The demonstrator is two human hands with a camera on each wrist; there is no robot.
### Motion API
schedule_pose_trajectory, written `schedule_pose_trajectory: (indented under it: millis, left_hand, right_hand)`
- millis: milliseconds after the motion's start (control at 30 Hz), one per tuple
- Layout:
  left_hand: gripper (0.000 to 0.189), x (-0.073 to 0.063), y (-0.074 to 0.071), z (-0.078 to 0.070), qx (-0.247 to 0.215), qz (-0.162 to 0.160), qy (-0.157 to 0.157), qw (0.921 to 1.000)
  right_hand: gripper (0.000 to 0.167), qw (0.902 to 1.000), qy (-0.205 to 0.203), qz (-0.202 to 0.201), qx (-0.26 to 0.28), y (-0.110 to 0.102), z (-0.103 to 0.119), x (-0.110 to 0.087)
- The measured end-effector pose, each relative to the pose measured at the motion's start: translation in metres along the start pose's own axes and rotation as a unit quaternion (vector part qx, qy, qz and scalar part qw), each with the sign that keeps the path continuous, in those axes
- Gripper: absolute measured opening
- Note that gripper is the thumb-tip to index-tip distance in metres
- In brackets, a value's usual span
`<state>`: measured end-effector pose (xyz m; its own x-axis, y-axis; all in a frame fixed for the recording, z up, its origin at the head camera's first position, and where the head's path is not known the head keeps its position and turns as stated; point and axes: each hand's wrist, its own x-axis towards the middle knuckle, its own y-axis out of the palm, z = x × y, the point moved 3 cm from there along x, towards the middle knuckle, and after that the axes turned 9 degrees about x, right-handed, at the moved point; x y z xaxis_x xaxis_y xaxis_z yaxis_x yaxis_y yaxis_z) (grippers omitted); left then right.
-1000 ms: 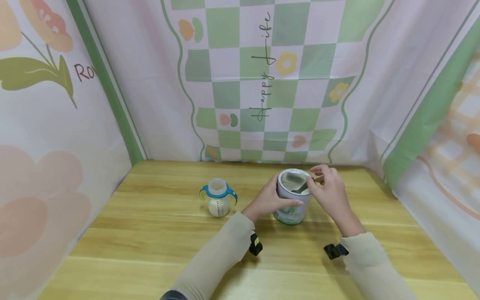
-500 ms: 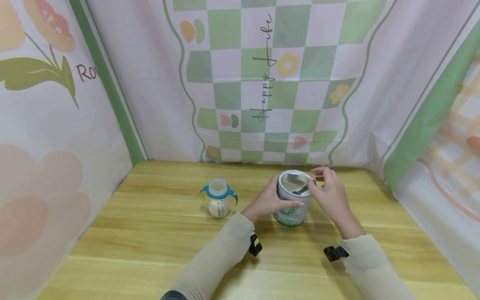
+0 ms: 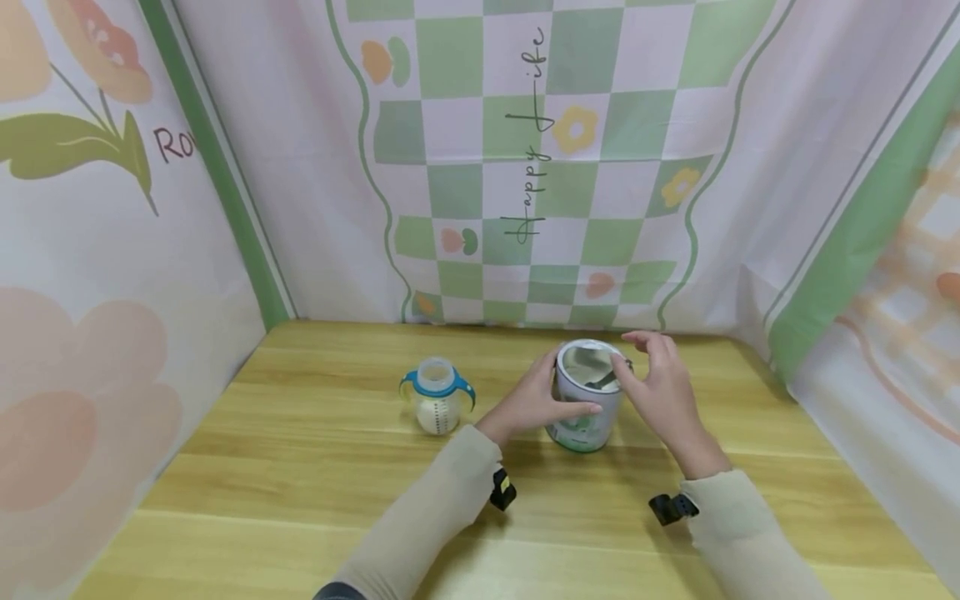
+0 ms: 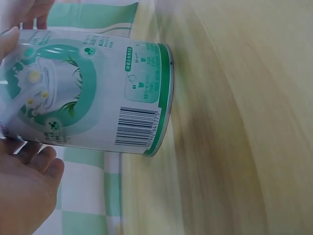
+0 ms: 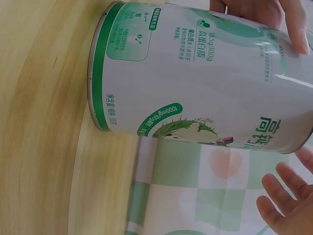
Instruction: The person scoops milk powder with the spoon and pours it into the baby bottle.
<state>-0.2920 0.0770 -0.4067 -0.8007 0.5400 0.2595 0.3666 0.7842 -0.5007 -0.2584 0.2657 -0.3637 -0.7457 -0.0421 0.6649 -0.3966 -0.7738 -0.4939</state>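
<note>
A white and green milk powder can (image 3: 588, 425) stands lidless on the table. My left hand (image 3: 525, 400) grips its left side, thumb across the front; in the left wrist view the fingers of the left hand (image 4: 36, 171) lie against the can wall. A dark scoop (image 3: 602, 382) leans inside the can, its handle end at the right rim. Right there is my right hand (image 3: 660, 387), thumb and forefinger spread apart around the handle end. The right wrist view shows fingers of the right hand (image 5: 288, 196) loose beside the can top (image 5: 305, 142).
To the left stands a baby bottle (image 3: 437, 412) with blue handles, an uncovered neck and whitish contents. The wooden table (image 3: 300, 467) meets a green-and-white checked cloth (image 3: 510, 200) behind and printed cloth walls at both sides.
My right thumb and forefinger have parted from the scoop handle, which stays at the rim. The left hand has shifted slightly left along the can.
</note>
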Motion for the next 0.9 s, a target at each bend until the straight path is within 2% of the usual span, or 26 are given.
schedule_pose_trajectory:
  millis: [167,233,433,567,900]
  left_hand:
    - [0.092,-0.003,-0.005,-0.003,0.025,0.001,-0.013,0.9996]
    - [0.098,-0.004,-0.006,-0.004,0.035,0.0,-0.027,0.999]
    - [0.112,-0.007,-0.012,-0.008,0.042,0.004,-0.059,0.9973]
    - [0.11,-0.008,-0.017,-0.011,0.052,0.006,-0.046,0.9976]
    - [0.103,-0.01,-0.031,-0.023,0.12,-0.001,-0.002,0.9927]
  right_hand:
    - [0.03,0.9991,-0.042,0.004,0.0,-0.002,0.004,0.001]
    - [0.03,0.9984,-0.056,0.006,0.0,-0.004,0.005,0.002]
    - [0.031,0.997,-0.074,0.023,-0.009,-0.008,0.01,0.003]
    - [0.029,0.9962,-0.081,0.03,-0.012,-0.011,0.014,0.003]
    - [0.03,0.9912,-0.123,0.042,-0.026,-0.013,0.019,0.005]
